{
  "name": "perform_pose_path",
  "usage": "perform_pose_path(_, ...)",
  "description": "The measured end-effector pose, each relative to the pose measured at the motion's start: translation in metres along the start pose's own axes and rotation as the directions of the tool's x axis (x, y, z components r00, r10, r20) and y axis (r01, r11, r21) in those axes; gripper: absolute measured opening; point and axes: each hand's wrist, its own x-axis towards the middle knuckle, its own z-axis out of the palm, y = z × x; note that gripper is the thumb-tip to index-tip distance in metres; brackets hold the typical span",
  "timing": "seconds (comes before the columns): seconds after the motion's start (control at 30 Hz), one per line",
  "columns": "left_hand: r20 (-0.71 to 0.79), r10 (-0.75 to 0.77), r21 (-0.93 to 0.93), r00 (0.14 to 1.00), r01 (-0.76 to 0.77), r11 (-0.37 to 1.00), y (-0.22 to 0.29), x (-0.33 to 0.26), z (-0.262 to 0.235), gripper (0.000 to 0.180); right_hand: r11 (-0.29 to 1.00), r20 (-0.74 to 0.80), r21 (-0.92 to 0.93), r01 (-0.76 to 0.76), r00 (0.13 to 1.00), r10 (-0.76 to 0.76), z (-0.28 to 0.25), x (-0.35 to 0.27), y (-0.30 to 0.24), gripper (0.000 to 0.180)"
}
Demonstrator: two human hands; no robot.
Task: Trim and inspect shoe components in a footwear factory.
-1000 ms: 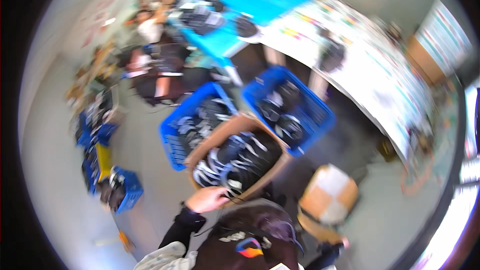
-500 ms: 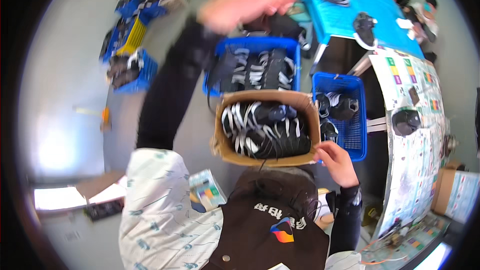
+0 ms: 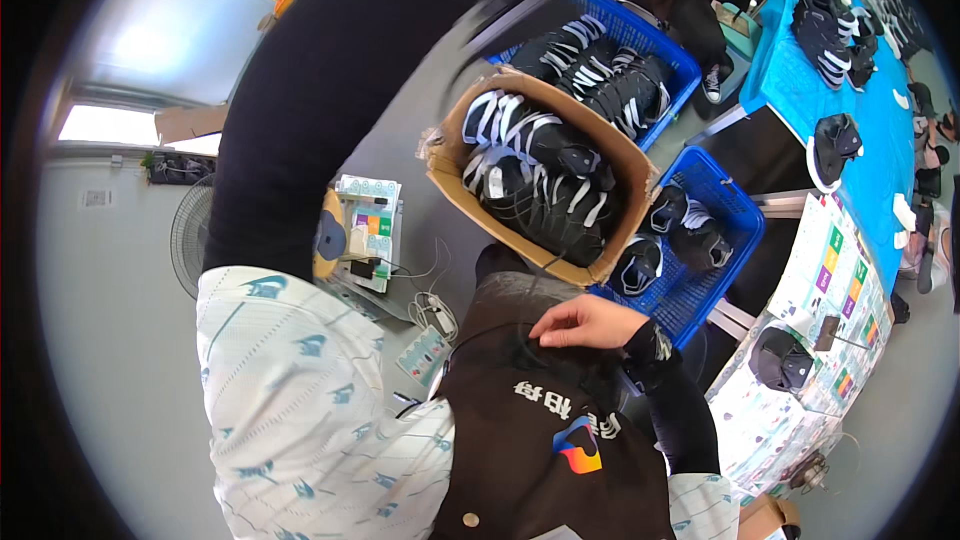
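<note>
Sitting just outside the box rim (image 3: 480,210), right hand (image 3: 590,322).

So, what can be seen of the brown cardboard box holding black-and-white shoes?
The brown, rectangular cardboard box is open-topped, with thin walls and a scuffed left corner bearing what looks like clear tape. Black-and-white shoes are heaped inside it. It sits angled before the person, beside two blue plastic crates, one beyond it, one to its right; whether it touches them, and what supports it, cannot be told. The bare right hand is near its closest corner, not gripping it.
</note>
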Motion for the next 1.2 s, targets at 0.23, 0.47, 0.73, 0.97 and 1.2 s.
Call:
perform_pose_path(0.23,0.224,0.017,-0.476,0.975,0.094,0.874,0.129,-0.169,0.258,0.034,0.993,-0.116,-0.120,0.010,0.993,-0.024,0.009,-0.101,0.020,0.023)
perform_pose_path(0.47,0.203,-0.017,-0.442,0.979,0.108,0.890,0.161,-0.227,0.401,0.036,0.951,-0.131,-0.307,0.041,0.988,-0.084,0.003,-0.121,0.026,0.017)
perform_pose_path(0.73,0.432,-0.273,-0.502,0.860,0.481,0.719,0.166,-0.257,0.382,0.032,0.772,-0.130,-0.634,0.045,0.978,-0.163,-0.033,-0.109,0.020,0.021)
perform_pose_path(0.97,0.541,-0.284,-0.601,0.792,0.600,0.528,0.186,-0.286,0.310,0.046,0.661,-0.232,-0.745,-0.088,0.964,-0.133,-0.056,-0.108,0.026,0.016)
perform_pose_path(1.2,-0.090,-0.877,-0.704,0.472,0.593,0.391,0.099,-0.366,0.206,0.048,0.722,-0.091,-0.692,-0.002,0.992,-0.084,-0.049,-0.099,0.030,0.030)
